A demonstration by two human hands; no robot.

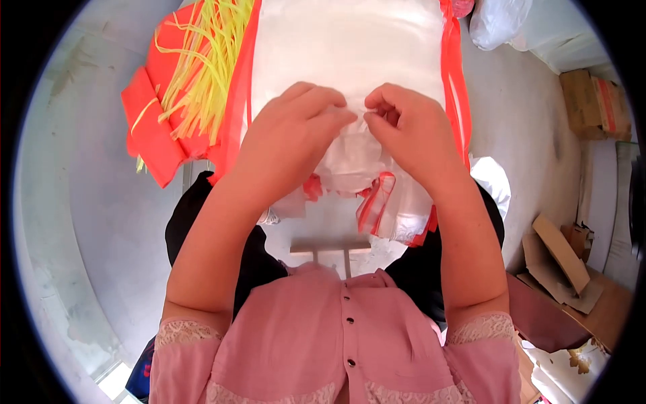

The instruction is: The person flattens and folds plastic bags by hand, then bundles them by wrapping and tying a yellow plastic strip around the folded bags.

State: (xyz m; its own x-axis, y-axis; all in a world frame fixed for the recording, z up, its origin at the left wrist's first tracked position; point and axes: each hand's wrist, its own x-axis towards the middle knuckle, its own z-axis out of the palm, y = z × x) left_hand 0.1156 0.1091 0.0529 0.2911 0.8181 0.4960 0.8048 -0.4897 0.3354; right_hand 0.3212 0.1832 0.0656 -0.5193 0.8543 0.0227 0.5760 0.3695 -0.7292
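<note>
A stack of translucent white plastic bags (350, 47) with red edges lies in front of me. My left hand (296, 128) and my right hand (410, 128) are over its near part, thumbs and forefingers pinched, with a small gap between them. Both pinches seem to be on thin clear film, though the film at the fingertips is hard to make out. Below the hands, the bags' near ends hang in folds with red strips (377, 202). Left of the stack, a bunch of yellow strips (212, 67) rests on red bags (151, 128).
Cardboard boxes (592, 104) stand at the right wall, and opened cardboard (558, 259) lies lower right. A white plastic bag (498, 20) is at the upper right. Under the stack's near edge, a wooden bar (330, 249) shows between my knees.
</note>
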